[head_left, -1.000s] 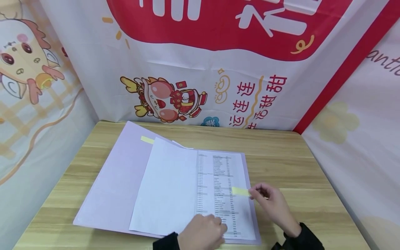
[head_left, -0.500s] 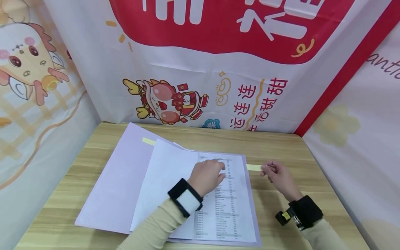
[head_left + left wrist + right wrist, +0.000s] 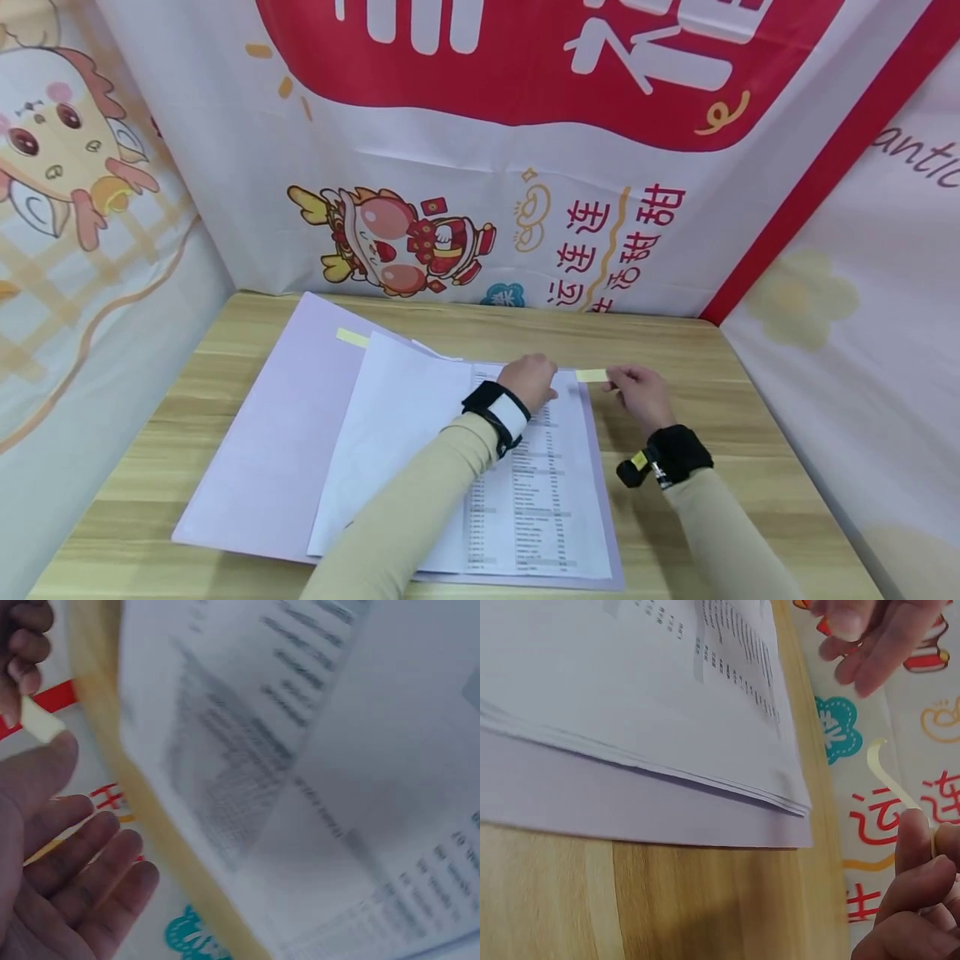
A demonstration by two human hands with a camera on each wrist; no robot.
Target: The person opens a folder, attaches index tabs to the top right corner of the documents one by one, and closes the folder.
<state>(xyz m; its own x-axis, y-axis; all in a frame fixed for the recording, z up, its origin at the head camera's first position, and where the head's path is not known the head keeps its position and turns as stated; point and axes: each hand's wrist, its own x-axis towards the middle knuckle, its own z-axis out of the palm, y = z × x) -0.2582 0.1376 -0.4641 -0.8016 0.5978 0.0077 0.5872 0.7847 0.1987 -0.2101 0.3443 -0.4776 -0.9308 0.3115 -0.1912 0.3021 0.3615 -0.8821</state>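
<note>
A purple folder [image 3: 262, 450] lies spread on the table, with a page of printed rows [image 3: 547, 500] on its right side. Near that page's top right corner, my right hand [image 3: 643, 396] pinches one end of a pale yellow sticky strip [image 3: 592, 376]. The right wrist view shows the strip [image 3: 889, 780] curling free at its other end. My left hand [image 3: 529, 383] hovers over the top of the page; its fingers [image 3: 112, 855] are relaxed and hold nothing. A similar yellow strip [image 3: 352, 337] is attached near the top of the turned white sheet [image 3: 390, 450].
The wooden table [image 3: 712, 400] extends around the folder. A white fabric backdrop [image 3: 247, 208] with a red banner print hangs behind it. Patterned cloths hang at the left [image 3: 82, 333] and right [image 3: 862, 375] sides.
The right hand has moved up from the page's right edge, lifting the sticky strip away toward the top corner. The left hand has risen from the bottom of the page to its top.
</note>
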